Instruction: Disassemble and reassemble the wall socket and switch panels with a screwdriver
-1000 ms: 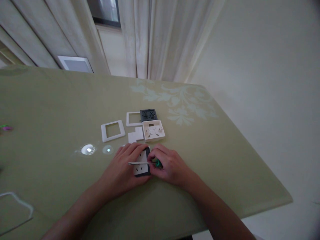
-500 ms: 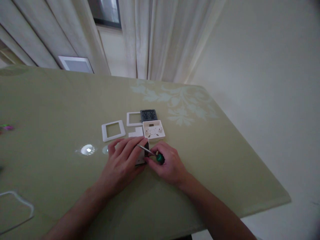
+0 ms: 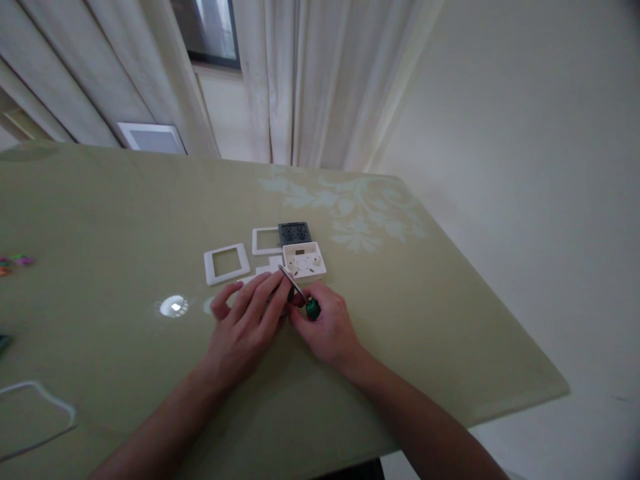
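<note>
My right hand is closed around a screwdriver with a green handle. Its metal shaft points up and left, across the fingertips of my left hand. That left hand curls over a white-and-black wall socket panel, hiding nearly all of it; my right fingertips are at its right edge. Just beyond lie a white back box, a dark socket insert, a white frame and a second white frame partly under the insert. A small white piece lies beside the box.
The glossy green table has a right edge sloping toward me. A white cord lies at the left, with small colourful items farther back. Curtains hang behind the table, and a wall stands at the right.
The screwdriver's shaft has turned to point more steeply upward. The panel has tilted and shifted under my left fingers, so less of it shows. The view has moved slightly.
</note>
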Tool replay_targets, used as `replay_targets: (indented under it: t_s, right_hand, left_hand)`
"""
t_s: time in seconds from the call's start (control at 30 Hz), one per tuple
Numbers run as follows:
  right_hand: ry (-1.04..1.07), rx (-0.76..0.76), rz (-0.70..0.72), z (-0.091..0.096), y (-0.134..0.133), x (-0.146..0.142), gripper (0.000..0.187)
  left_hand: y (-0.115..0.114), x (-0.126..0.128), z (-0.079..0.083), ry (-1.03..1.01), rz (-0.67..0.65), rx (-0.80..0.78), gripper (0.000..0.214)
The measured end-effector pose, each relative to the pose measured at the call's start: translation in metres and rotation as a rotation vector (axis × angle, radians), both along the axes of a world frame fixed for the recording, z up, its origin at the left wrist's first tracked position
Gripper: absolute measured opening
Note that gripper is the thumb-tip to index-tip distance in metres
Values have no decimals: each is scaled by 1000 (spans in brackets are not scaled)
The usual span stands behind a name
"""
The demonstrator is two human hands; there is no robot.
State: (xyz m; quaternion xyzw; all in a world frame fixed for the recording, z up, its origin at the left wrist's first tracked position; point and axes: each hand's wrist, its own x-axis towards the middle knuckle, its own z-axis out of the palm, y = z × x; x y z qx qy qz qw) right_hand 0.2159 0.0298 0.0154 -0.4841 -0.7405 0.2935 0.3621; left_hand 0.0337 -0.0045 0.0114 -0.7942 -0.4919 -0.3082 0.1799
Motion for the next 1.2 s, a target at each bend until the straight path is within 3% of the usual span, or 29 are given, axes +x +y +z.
replay_targets:
  t_s: [0.2, 0.43, 0.57, 0.73, 0.83, 0.9, 0.97, 1.07, 1.2]
  right_hand:
    - [11, 28, -9, 0, 2, -5, 11]
    - [-35, 73, 3, -2, -1, -5, 7]
    - [76, 38, 8, 4, -2, 0, 13]
    - [338, -217, 84, 15, 1, 9, 38]
    - [396, -351, 184, 16, 0, 10, 61]
    - [374, -347, 207, 14, -2, 7, 78]
    - [324, -297, 191, 13, -5, 4, 86]
    - [228, -218, 190, 12, -9, 2, 94]
    - [130, -136, 207, 13, -10, 5, 105]
  left_hand:
    - [0, -1, -1, -74, -27, -96, 65]
    - [1, -1, -2, -71, 5, -110, 58]
    - [3, -3, -4, -168, 21, -161, 60]
    - [3, -2, 5, -655, -30, -353, 77]
    - [2, 3, 13, -1208, -184, -653, 73]
    - [1, 8, 18, -1577, -258, -882, 67]
    - [0, 14, 21, -1818, -265, -1041, 70]
    - [1, 22, 20, -1933, -272, -1116, 76]
    - [2, 28, 19, -1983, -281, -1112, 70]
